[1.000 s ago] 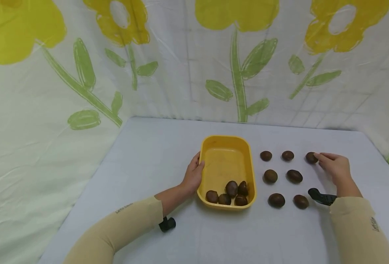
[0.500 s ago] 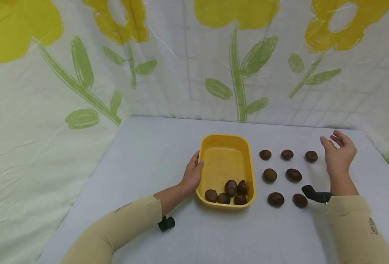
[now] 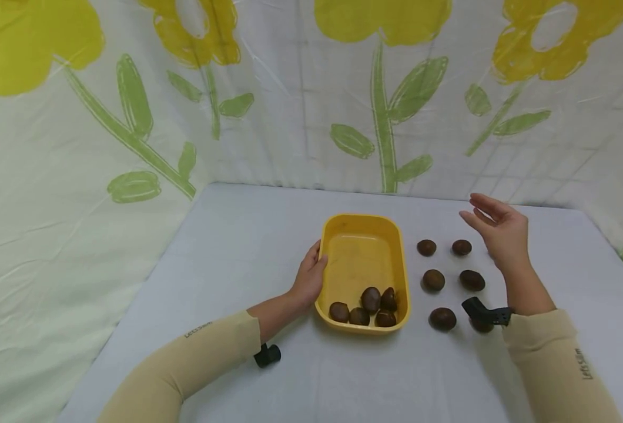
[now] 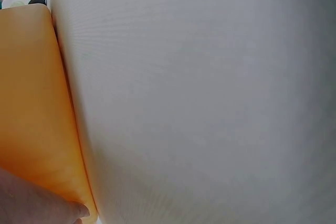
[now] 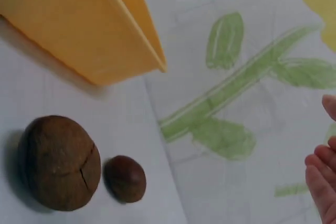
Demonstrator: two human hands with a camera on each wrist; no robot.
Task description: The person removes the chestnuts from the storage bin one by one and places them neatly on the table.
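My left hand (image 3: 308, 279) grips the left rim of a yellow plastic tray (image 3: 359, 252), thumb over the edge; the left wrist view shows the tray's outer wall (image 4: 31, 98) close up. Several brown chestnuts (image 3: 371, 299) lie at the tray's near end. To its right, more chestnuts (image 3: 434, 280) are laid out in rows on the table. Raised over the far right of these rows, my right hand (image 3: 506, 235) holds nothing, its fingers apart from the thumb. It hides most of the far-right chestnut. A chestnut with a cracked shell (image 5: 60, 163) appears large in the right wrist view.
A white cloth covers the table (image 3: 248, 235). Behind it hangs a white curtain (image 3: 269, 147) printed with yellow flowers. Black wrist cameras sit at both sleeves; the right one (image 3: 483, 312) partly covers the near-right chestnut.
My right hand let go of the far-right chestnut, which stays on the table, then rose and swung left above the rows. The left hand and tray have stayed put.
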